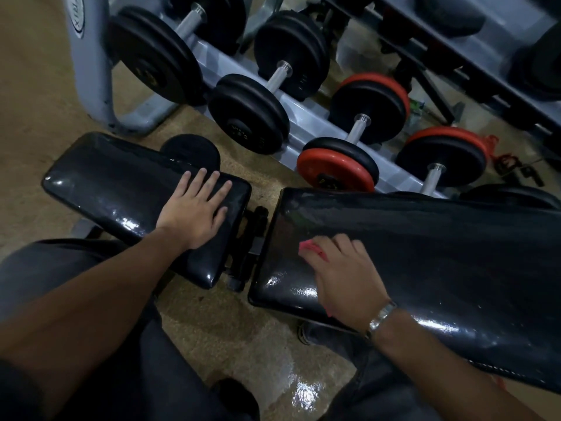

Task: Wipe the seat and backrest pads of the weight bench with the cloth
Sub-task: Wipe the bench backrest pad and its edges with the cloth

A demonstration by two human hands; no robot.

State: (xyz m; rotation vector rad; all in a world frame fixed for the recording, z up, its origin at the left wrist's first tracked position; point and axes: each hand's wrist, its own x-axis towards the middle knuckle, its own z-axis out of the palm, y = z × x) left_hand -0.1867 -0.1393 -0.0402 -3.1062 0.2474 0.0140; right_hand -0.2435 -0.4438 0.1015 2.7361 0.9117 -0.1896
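Right hand (343,278) gripping crumpled pink cloth (309,249) on glossy black backrest pad (440,253), left hand (194,211) spread flat on black seat pad (106,180), grey metal rack (306,129) holding dumbbells (249,113).

A gym's free-weights area. A grey sloping rack (303,121) carries rows of dumbbells, some with black plates (249,113) and some with red plates (335,170). Just in front of it stands a weight bench with a glossy black seat pad (106,183) and backrest pad (440,244), on a bare tan floor (39,117)
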